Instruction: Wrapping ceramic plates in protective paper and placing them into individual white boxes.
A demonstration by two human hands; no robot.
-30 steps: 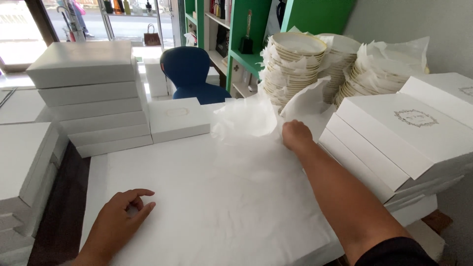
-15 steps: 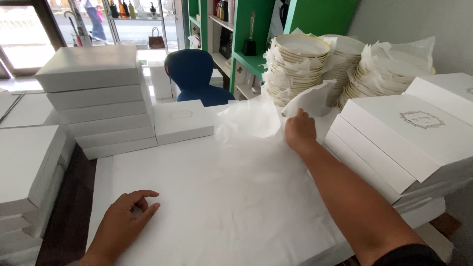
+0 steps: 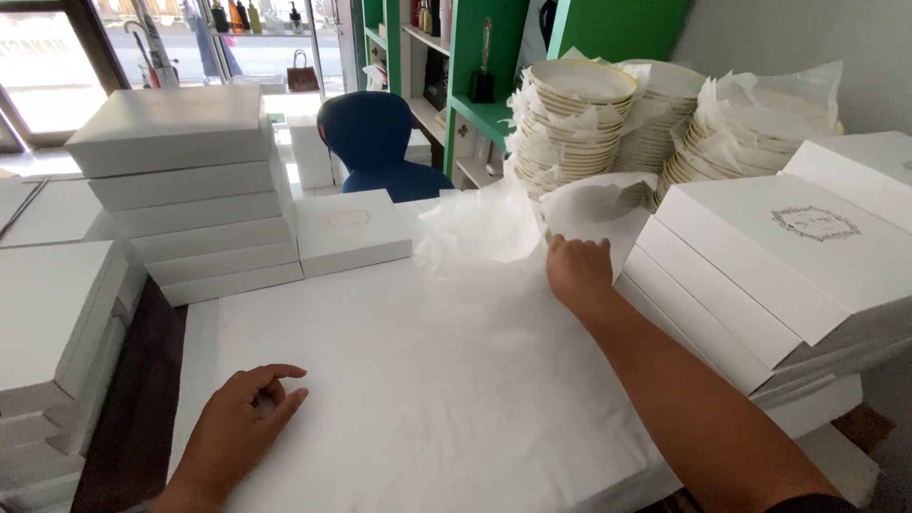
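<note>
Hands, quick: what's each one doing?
Left hand: loosely curled, holding nothing, resting on the flat white paper sheet.
Right hand: gripping thin white tissue paper.

Right hand (image 3: 578, 271) grips lifted tissue paper (image 3: 494, 228); left hand (image 3: 242, 427) rests on white sheet (image 3: 427, 380).

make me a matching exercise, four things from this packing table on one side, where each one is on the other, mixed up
Things:
1. left hand
2. right hand
3. blue rounded chair
4. gold-rimmed stacked plates

Places:
A. behind the table, by the green shelves
B. far right, with tissue between them
C. flat on the white paper, near edge
D. gripping the thin white tissue sheet at its lifted far end

Pairs: 1-C, 2-D, 3-A, 4-B
</note>
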